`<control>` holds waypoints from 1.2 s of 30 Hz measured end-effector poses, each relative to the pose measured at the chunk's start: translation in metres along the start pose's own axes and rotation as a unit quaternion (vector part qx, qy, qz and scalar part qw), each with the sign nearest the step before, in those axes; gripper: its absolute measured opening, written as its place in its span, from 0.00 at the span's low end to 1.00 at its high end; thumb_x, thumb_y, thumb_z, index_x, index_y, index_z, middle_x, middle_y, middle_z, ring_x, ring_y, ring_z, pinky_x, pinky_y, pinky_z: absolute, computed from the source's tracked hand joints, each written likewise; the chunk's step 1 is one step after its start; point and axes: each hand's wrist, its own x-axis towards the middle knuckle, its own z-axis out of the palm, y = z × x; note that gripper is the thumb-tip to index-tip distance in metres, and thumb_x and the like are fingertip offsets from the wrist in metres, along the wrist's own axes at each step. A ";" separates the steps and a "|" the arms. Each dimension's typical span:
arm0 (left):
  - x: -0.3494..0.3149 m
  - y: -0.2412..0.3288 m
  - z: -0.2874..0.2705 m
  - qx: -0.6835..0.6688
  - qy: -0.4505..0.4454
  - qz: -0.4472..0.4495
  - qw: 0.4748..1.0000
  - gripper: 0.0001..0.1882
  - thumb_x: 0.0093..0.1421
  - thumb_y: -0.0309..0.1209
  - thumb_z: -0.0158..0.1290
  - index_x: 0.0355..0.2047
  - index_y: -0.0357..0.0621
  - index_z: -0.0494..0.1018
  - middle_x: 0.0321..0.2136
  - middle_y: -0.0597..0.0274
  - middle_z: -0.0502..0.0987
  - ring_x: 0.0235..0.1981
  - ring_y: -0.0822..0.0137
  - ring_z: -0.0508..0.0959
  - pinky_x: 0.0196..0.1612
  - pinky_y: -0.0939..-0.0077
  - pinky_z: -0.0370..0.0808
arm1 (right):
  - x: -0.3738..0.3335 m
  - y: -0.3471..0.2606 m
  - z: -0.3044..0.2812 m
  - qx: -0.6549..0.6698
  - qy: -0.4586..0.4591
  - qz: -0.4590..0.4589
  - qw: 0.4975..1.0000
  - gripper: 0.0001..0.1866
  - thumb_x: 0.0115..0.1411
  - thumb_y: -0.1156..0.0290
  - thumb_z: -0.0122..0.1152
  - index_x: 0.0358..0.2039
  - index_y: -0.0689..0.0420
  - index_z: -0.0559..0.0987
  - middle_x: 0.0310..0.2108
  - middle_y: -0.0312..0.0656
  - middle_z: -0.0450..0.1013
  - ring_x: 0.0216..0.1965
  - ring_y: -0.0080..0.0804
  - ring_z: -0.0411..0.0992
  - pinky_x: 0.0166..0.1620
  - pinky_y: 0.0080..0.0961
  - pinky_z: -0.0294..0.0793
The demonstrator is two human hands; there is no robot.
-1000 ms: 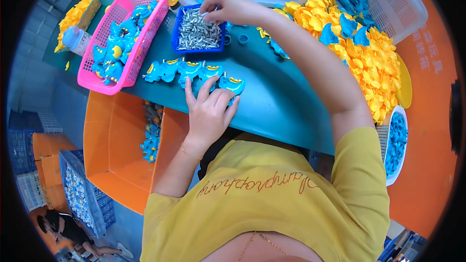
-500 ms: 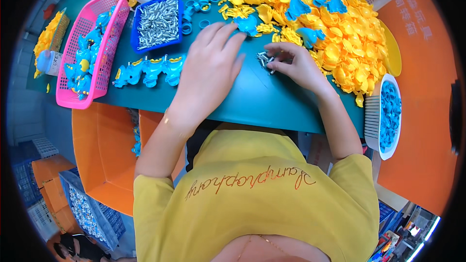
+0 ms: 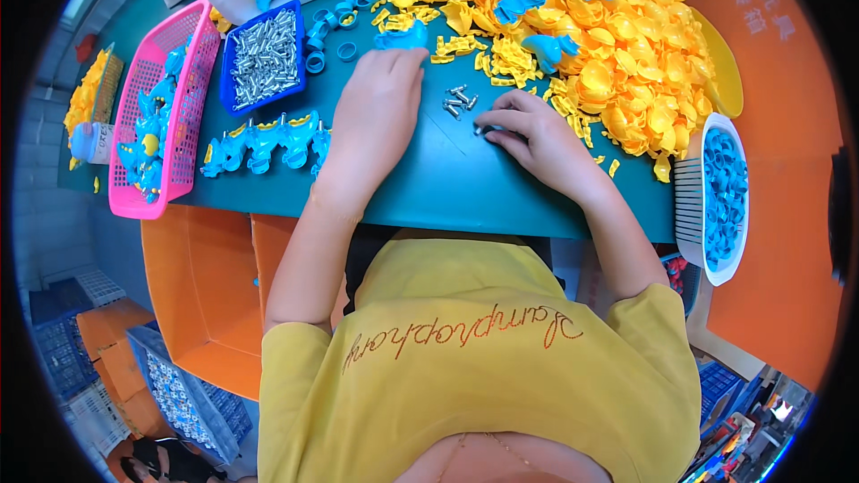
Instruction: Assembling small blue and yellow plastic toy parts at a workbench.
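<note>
My left hand [image 3: 380, 112] reaches over the green tabletop, its fingers curled down on a blue moulded plastic piece [image 3: 404, 37]; the fingertips are partly hidden. To its right, my right hand [image 3: 535, 134] is closed, thumb and forefinger pinching a small silver metal pin [image 3: 480, 131]. Several more silver pins [image 3: 459, 102] lie loose on the table just left of that hand. Left of my left wrist stands a row of blue plastic pieces [image 3: 259, 145] with yellow edges, some with pins sticking up.
A blue tray [image 3: 226, 72] of silver pins stands at the left, beside a pink basket [image 3: 185, 156] of blue parts. Blue rings [image 3: 347, 51] lie near the tray. Yellow shells [image 3: 617, 72] are heaped at the right, near a white basket [image 3: 689, 201] of blue rings.
The view has shifted slightly. My right hand has drawn away from the cluster of pins, leaving several on the table and keeping one. My left fingers have closed onto the blue piece.
</note>
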 end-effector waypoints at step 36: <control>-0.094 0.020 -0.030 -0.361 -0.210 -0.011 0.909 0.11 0.64 0.27 0.60 0.47 0.43 0.77 0.43 0.56 0.81 0.51 0.54 0.81 0.66 0.50 0.71 | 0.041 -0.014 0.023 0.404 -0.227 0.151 0.873 0.10 0.72 0.67 0.61 0.46 0.60 0.82 0.34 0.31 0.75 0.33 0.17 0.68 0.38 0.18 0.69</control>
